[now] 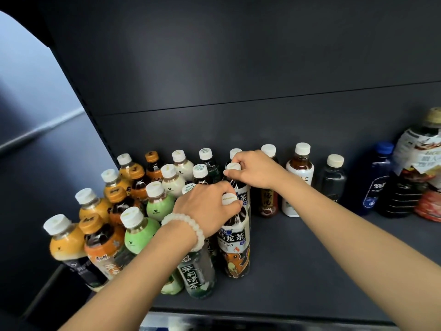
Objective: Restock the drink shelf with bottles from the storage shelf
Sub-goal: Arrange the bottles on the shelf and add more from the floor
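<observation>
Now Two Hands on Two Oolong Tea Bottles

Both hands reach onto the dark shelf (298,254). The left hand (205,206), a white bead bracelet (188,225) at its wrist, has its grip curled round the neck of the front oolong tea bottle (235,247), which stands upright on the shelf. Just behind it, the right hand (255,169) pinches the white cap of the rear oolong tea bottle (242,194). Orange and green bottles (133,235) crowd the left side; a blue bottle (378,180) stands well apart to the right.
</observation>
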`<action>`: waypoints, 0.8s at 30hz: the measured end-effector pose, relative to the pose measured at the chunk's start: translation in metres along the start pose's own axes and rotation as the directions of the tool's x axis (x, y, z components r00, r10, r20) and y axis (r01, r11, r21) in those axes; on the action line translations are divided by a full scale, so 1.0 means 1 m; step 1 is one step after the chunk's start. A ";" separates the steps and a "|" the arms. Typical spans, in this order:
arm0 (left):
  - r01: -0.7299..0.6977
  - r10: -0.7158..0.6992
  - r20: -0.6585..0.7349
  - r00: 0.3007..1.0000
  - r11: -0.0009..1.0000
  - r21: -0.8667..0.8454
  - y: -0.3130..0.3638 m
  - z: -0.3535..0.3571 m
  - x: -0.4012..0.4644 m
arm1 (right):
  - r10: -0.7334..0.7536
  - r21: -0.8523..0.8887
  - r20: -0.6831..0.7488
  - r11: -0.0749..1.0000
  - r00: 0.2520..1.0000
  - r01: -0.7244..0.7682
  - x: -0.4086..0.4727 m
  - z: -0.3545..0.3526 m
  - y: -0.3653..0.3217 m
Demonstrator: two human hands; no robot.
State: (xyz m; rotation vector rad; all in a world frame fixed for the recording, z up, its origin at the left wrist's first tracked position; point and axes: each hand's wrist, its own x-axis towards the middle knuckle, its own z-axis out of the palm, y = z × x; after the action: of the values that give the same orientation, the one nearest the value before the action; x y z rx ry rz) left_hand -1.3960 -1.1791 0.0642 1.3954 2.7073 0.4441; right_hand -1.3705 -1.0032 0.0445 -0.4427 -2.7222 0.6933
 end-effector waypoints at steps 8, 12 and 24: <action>-0.006 0.006 0.006 1.000 1.000 0.004 0.001 -0.002 0.003 | 0.006 0.014 -0.006 1.000 1.000 -0.006 0.004 0.004 0.003; -0.005 0.006 -0.017 1.000 1.000 0.011 0.001 0.000 0.003 | 0.009 -0.003 -0.006 1.000 1.000 -0.009 0.005 0.006 0.002; -0.013 0.038 -0.105 0.994 0.972 0.233 0.003 -0.004 -0.008 | 0.081 0.141 0.029 0.986 0.996 -0.084 -0.019 -0.012 -0.001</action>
State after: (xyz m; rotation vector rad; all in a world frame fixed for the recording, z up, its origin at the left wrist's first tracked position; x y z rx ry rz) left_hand -1.3896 -1.1846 0.0681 1.5028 2.9119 0.2149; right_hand -1.3492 -1.0055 0.0514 -0.5181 -2.6654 0.9127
